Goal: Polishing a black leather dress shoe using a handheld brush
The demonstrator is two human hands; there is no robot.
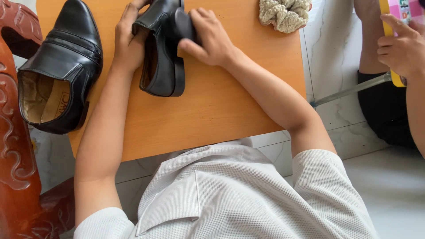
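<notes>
At twelve o'clock on the orange surface [212, 110], the left hand [128, 40] closes its grip around a black shoe [161, 57] on its side, while the right hand [210, 37] clasps a dark brush [183, 24] against it, apparently mid-polish, calling for steady strokes.

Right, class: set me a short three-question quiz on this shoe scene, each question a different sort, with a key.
1. True or false: both black shoes lie in the person's hands.
2. Which hand presses the dark pad to the held shoe? A left B right
3. What lies at the board's far right corner?

Key: 1 false, the other shoe rests alone beside the left hand. 2 B, the right hand. 3 a cream scrunchie.
</notes>
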